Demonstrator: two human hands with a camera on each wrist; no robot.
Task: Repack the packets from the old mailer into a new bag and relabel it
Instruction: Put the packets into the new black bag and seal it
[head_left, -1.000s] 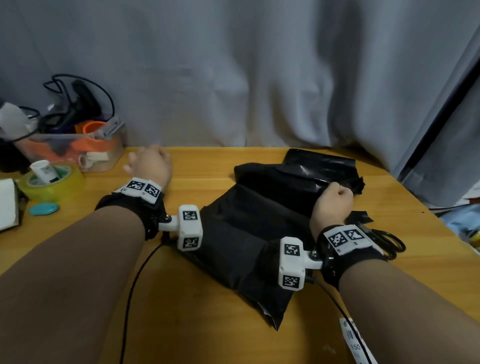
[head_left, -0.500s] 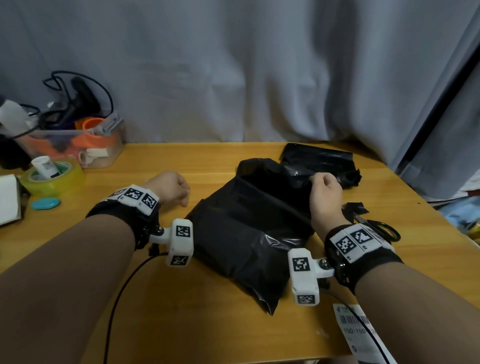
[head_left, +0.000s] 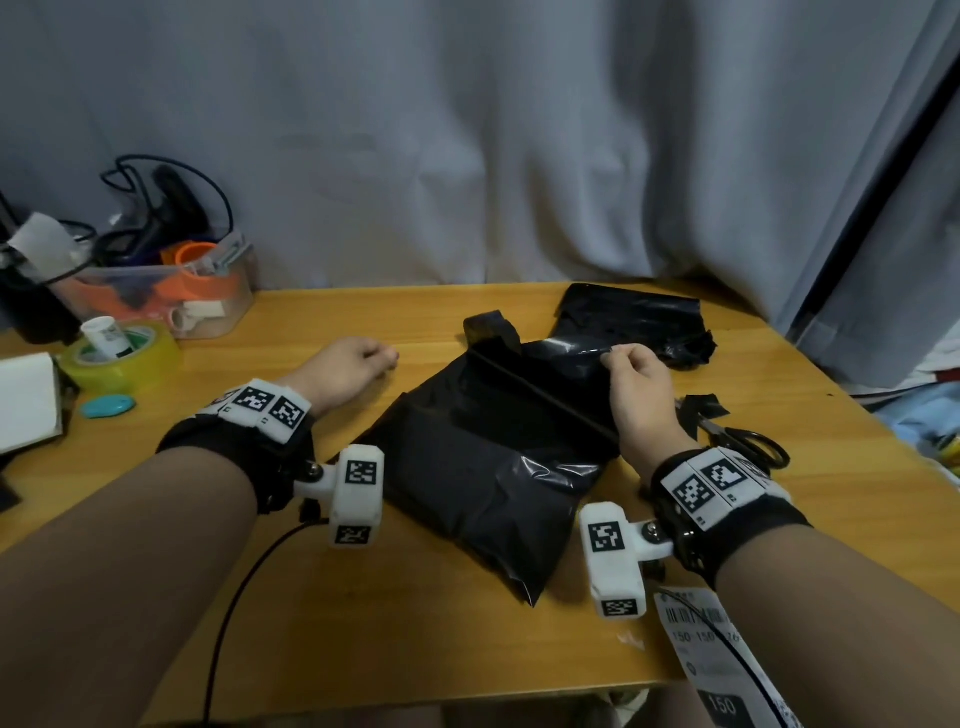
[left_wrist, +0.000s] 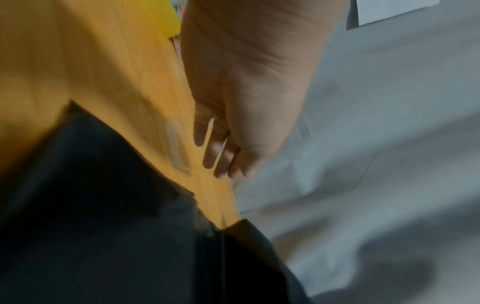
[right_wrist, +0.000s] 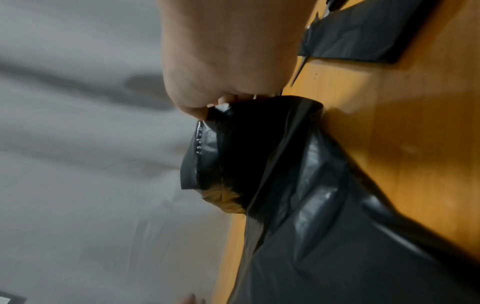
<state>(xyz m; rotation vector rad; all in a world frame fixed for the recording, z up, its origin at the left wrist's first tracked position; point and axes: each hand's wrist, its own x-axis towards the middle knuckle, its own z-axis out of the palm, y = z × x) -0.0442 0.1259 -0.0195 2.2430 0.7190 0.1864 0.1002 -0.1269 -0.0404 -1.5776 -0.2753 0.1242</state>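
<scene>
A full black plastic bag lies in the middle of the wooden table. My right hand pinches the bag's open far edge and holds the flap up. My left hand hovers loosely curled over the table left of the bag, holding nothing. The torn old black mailer lies crumpled at the back right. A white shipping label lies at the table's front right edge, under my right forearm.
Black scissors and a black scrap lie right of my right hand. At the back left stand a clear bin of tools, a yellow tape roll, a teal object and a white box. Grey curtain behind.
My left hand has moved from the back left toward the bag's left side. My right hand has lifted the bag's open edge and the flap has unfolded.
</scene>
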